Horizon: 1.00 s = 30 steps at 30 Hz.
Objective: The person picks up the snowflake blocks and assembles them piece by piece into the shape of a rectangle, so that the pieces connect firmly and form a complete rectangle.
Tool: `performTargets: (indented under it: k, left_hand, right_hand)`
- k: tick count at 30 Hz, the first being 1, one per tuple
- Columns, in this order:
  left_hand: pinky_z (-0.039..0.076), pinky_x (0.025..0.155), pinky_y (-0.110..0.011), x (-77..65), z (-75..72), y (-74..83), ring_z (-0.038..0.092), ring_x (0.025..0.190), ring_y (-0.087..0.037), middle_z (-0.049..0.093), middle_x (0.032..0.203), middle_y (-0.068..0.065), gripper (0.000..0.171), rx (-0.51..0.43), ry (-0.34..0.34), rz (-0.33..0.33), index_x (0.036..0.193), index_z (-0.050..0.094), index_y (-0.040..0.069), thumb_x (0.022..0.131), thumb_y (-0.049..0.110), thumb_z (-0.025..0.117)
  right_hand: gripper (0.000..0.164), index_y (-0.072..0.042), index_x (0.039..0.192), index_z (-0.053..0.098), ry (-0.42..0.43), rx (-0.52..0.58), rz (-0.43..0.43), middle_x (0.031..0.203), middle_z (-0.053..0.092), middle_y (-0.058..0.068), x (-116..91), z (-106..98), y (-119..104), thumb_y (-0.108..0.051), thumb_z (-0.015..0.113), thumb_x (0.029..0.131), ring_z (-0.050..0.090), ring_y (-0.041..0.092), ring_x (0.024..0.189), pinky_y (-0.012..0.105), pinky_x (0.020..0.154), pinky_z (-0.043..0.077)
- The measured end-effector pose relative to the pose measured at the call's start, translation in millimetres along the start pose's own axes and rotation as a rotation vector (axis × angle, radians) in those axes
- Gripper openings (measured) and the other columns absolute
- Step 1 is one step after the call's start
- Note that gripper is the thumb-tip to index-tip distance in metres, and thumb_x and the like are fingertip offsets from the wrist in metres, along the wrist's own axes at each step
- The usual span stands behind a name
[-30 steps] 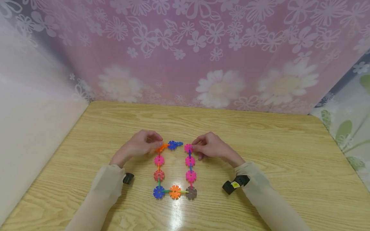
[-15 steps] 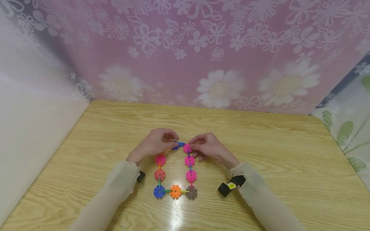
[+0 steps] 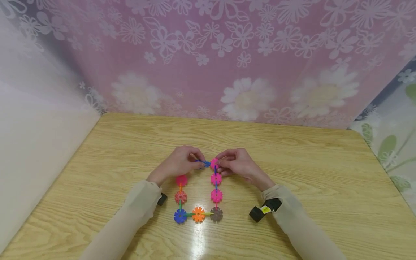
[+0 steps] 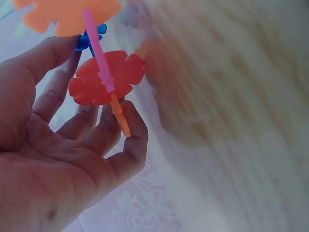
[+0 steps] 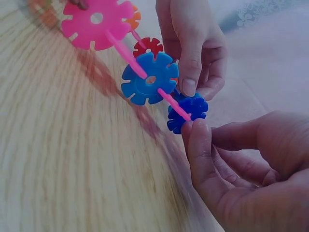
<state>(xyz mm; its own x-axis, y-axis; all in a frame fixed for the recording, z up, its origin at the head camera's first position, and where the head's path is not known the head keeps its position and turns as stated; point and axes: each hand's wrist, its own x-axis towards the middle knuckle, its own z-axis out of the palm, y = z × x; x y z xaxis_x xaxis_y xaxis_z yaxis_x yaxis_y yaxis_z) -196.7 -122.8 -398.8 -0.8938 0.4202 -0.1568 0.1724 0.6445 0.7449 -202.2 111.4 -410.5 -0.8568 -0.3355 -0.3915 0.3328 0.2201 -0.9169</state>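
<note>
A ring of interlocking plastic snowflake discs lies before me in the head view, roughly a rectangle. My left hand pinches the blue snowflake disc on the far side. Opposite it, my right hand holds the pink snowflake disc at the far right corner between thumb and fingers. The blue and pink discs meet edge to edge between the hands. In the right wrist view, a dark blue disc sits right at both hands' fingertips. Below my left palm view hangs a red disc; the far left corner is hidden by that hand in the head view.
The near side of the ring has a blue disc, an orange disc and a grey disc. Everything rests over a wood-grain table. A pink floral curtain stands behind its far edge.
My left hand has moved right, from the orange corner piece to the blue disc. The space between the blue end and the pink disc has closed. The ring's right side shifted slightly right.
</note>
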Motion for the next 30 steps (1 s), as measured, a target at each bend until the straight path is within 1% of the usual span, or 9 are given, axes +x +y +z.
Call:
performTargets:
  k: [7, 11, 14, 19, 25, 30]
  left_hand:
    - [0.055, 0.076, -0.028, 0.1, 2.0, 3.8, 0.072, 0.090, -0.012, 0.074, 0.106, 0.002, 0.005, -0.020, 0.020, 0.001, 0.096, 0.075, 0.017, 0.093, 0.021, 0.077]
    - [0.054, 0.073, -0.028, -0.1, 2.5, 5.2, 0.073, 0.087, -0.011, 0.075, 0.104, 0.002, 0.004, -0.028, 0.033, 0.029, 0.092, 0.075, 0.019, 0.091, 0.020, 0.079]
    - [0.055, 0.071, -0.028, -0.3, 2.5, 5.3, 0.073, 0.085, -0.012, 0.076, 0.102, 0.001, 0.004, -0.054, 0.036, 0.053, 0.091, 0.076, 0.017, 0.090, 0.018, 0.080]
    - [0.056, 0.072, -0.029, 0.0, 1.4, 3.9, 0.074, 0.085, -0.013, 0.076, 0.099, 0.001, 0.003, -0.106, 0.031, 0.060, 0.092, 0.078, 0.015, 0.090, 0.017, 0.080]
    - [0.057, 0.075, -0.030, -0.6, 0.6, 3.3, 0.075, 0.087, -0.015, 0.076, 0.100, 0.002, 0.004, -0.166, 0.027, 0.038, 0.093, 0.079, 0.015, 0.090, 0.017, 0.080]
    - [0.056, 0.073, -0.030, -0.4, 0.5, 3.6, 0.076, 0.088, -0.018, 0.077, 0.103, 0.000, 0.003, -0.193, 0.039, 0.030, 0.094, 0.079, 0.015, 0.091, 0.015, 0.078]
  right_hand:
    - [0.028, 0.010, 0.126, 0.062, 0.000, 0.028, -0.032, 0.088, 0.073, 0.007, 3, 0, 4, 0.004, 0.061, 0.098, 0.072, 0.011, 0.074, 0.027, 0.070, 0.063]
    - [0.028, 0.011, 0.124, 0.063, 0.016, 0.028, -0.058, 0.092, 0.074, 0.009, 3, 2, 4, 0.006, 0.063, 0.097, 0.072, 0.011, 0.074, 0.027, 0.072, 0.063]
    - [0.026, 0.011, 0.122, 0.065, 0.037, 0.028, -0.065, 0.094, 0.074, 0.011, 2, 4, 4, 0.006, 0.063, 0.096, 0.072, 0.010, 0.074, 0.027, 0.073, 0.063]
    - [0.024, 0.010, 0.119, 0.067, 0.062, 0.026, -0.088, 0.094, 0.074, 0.012, 2, 8, 4, 0.005, 0.065, 0.095, 0.072, 0.010, 0.073, 0.026, 0.072, 0.062]
    - [0.024, 0.009, 0.118, 0.069, 0.088, -0.017, -0.123, 0.093, 0.075, 0.011, 1, 9, 3, 0.003, 0.068, 0.094, 0.071, 0.009, 0.073, 0.026, 0.071, 0.062]
    - [0.021, 0.008, 0.114, 0.071, 0.113, -0.042, -0.168, 0.090, 0.076, 0.012, 1, 11, 3, 0.002, 0.069, 0.094, 0.070, 0.010, 0.071, 0.026, 0.069, 0.061]
